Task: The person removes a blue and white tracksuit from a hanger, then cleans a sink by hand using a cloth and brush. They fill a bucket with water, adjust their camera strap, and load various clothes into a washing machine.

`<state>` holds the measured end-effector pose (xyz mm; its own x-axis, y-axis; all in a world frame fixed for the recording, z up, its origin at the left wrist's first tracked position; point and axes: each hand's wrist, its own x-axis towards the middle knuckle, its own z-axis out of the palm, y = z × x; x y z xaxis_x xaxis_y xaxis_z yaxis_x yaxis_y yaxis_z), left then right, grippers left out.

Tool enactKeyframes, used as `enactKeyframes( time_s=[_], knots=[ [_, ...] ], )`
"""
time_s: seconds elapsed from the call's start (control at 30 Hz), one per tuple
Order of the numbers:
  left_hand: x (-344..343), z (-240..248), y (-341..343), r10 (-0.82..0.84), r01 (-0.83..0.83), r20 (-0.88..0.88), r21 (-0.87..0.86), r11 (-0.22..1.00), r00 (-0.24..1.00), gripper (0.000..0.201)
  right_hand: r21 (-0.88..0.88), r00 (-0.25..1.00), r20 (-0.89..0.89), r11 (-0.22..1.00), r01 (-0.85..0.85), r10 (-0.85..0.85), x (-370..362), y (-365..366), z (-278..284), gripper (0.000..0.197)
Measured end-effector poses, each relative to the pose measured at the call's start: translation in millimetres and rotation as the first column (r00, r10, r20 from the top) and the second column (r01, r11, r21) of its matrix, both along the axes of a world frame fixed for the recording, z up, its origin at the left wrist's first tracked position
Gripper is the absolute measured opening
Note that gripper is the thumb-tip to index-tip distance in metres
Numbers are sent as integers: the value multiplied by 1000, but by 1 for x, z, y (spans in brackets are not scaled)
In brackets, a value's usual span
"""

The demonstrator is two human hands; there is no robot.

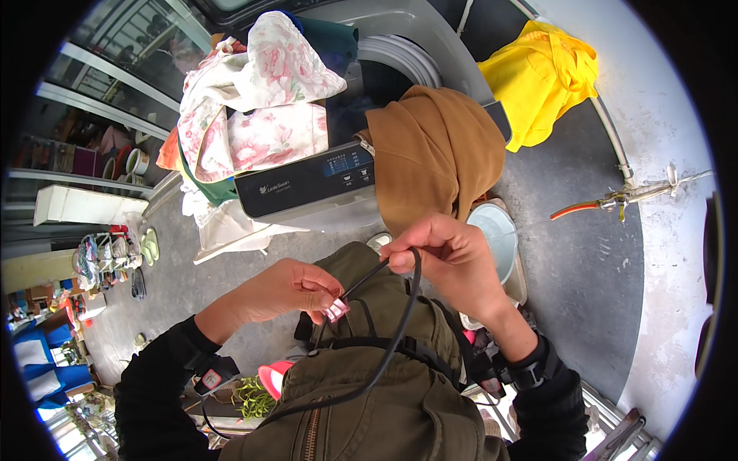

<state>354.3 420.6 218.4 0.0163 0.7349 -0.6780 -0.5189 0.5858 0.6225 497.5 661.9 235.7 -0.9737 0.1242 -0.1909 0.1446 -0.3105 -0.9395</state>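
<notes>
In front of my body, my left hand (286,293) pinches a small shiny pink-and-white piece (336,310), whose kind I cannot make out. My right hand (450,261) grips a thin black cord (400,330) between thumb and fingers. One stretch of the cord runs taut from the right fingertips down to the pink piece. The rest loops over and hangs across the olive-green garment (361,392) with a brass zip that covers my torso. Whether the cord passes through the pink piece is hidden by my left fingers.
Ahead stands an open top-loading washing machine (307,192). Floral white cloth (269,84), a brown garment (438,146) and a yellow garment (538,81) lie over its edges. A pale blue basin (492,234) stands to its right. A shoe rack (108,257) and slippers are at left.
</notes>
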Motion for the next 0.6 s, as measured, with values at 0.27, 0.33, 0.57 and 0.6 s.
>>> enactKeyframes(
  time_s=[0.27, 0.33, 0.57, 0.6],
  knots=[
    [24, -20, 7, 95, -93, 46, -35, 995, 994, 24, 106, 974, 146, 976, -191, 175, 26, -41, -20, 25],
    [33, -26, 1, 162, -154, 40, -155, 976, 986, 26, 319, 921, 251, 873, -369, 298, 36, -38, -20, 29],
    [51, -34, 1, 110, -130, -115, -180, 975, 987, 24, 572, 816, 228, 605, -554, 532, 52, -32, -19, 41],
    [50, -34, 1, 106, -127, -115, -197, 972, 988, 23, 607, 815, 220, 579, -545, 536, 53, -34, -17, 45]
  ],
)
